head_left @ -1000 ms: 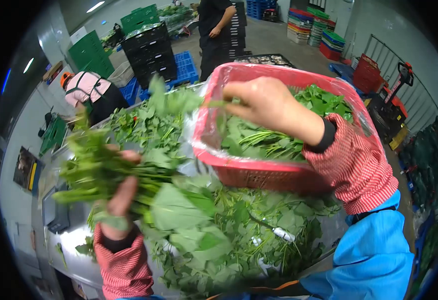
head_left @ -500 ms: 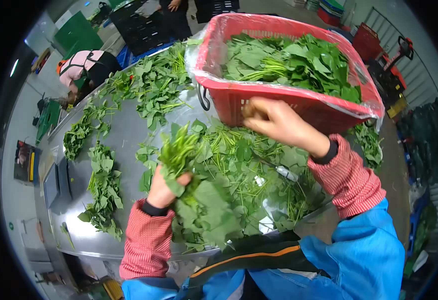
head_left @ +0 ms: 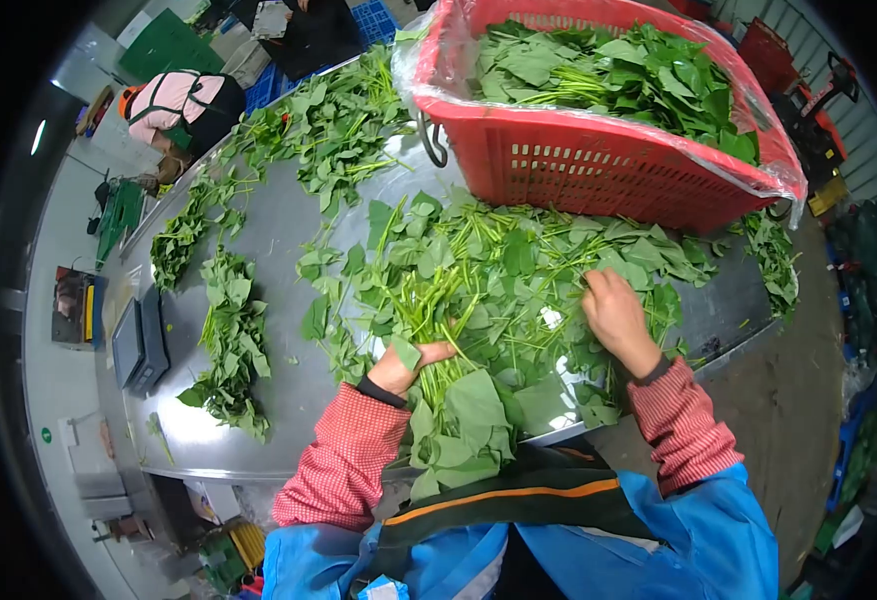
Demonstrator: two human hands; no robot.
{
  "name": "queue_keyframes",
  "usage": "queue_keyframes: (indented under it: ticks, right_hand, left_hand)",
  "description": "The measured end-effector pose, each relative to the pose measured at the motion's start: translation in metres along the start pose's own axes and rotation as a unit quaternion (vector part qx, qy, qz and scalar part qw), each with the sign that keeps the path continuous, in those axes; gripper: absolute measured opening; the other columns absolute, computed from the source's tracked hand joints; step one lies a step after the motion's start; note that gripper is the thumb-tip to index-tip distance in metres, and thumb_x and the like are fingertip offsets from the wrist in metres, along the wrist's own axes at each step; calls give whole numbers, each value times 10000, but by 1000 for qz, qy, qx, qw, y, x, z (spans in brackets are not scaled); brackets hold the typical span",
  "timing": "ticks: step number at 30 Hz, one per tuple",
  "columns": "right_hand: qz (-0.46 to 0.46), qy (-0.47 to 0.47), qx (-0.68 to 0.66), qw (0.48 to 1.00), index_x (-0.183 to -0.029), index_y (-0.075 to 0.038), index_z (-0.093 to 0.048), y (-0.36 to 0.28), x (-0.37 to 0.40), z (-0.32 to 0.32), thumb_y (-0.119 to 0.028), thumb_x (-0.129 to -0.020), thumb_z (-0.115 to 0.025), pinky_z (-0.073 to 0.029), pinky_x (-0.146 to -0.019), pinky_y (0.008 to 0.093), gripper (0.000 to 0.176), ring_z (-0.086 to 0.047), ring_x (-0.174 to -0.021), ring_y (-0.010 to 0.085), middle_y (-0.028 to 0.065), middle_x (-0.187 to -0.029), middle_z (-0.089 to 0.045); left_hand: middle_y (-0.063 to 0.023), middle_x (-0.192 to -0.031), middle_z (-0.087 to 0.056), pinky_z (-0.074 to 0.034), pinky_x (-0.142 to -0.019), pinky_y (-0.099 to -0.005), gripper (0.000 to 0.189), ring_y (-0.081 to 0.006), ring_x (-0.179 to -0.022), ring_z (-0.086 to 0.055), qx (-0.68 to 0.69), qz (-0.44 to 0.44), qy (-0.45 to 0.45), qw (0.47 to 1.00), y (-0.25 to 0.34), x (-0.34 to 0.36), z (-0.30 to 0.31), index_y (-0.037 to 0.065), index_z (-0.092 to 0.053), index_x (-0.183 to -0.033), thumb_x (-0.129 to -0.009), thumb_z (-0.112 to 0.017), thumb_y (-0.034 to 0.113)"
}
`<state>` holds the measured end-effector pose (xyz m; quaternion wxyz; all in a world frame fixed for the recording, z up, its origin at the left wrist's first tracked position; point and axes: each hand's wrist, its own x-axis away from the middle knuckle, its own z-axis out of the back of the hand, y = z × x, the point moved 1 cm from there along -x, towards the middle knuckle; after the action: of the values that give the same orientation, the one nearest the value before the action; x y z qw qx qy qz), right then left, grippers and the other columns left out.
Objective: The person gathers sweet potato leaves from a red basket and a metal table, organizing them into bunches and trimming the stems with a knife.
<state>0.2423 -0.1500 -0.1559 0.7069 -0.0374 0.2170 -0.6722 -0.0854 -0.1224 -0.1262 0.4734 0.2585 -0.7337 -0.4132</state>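
One leafy bunch is in our left hand, which is clamped around it at the near edge of the tabletop. Its long axis runs away from us, leaning slightly left at the far end: the pale stems point outward over the loose greens, and the broad leaves point back toward our body. Our right hand is among those greens, fingers curled; we cannot tell whether they close on a stem. Just beyond, we see a red basket holding more leaves.
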Motion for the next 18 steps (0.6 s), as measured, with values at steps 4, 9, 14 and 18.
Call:
queue_keyframes:
  ticks: [4,9,14,18]
  right_hand:
    - [72,-26,-218,973,-990,-57,-576,-59,11,39,-144,-872,-555,-480,-639,406,148,-569,-748,314,141,-816,-520]
    - [196,12,-147,969,-884,-64,-542,-119,-5,27,-113,-808,-607,-484,-570,355,111,-570,-654,268,102,-776,-511]
    - [233,29,-139,962,-816,-66,-499,-113,-25,-6,-104,-767,-620,-485,-532,354,136,-572,-619,261,95,-728,-508]
    - [156,-16,-50,986,-799,-62,-499,-36,6,-46,-95,-772,-610,-478,-520,364,119,-568,-604,258,98,-712,-505]
  left_hand:
    - [-122,-1075,-673,-439,-946,-333,362,-221,-1010,-608,-21,30,-17,999,-11,-1,11,-29,-672,-1090,-826,-664,219]
    - [-130,-998,-671,-477,-874,-343,372,-234,-932,-624,33,19,-71,997,-16,1,6,-25,-649,-1089,-801,-640,211]
    - [-104,-936,-671,-487,-845,-338,420,-211,-882,-631,136,39,-167,976,-5,4,-11,-23,-582,-1184,-810,-654,155]
    - [-97,-940,-659,-506,-810,-357,419,-217,-857,-630,154,38,-197,968,14,19,-12,-14,-568,-1195,-802,-642,111]
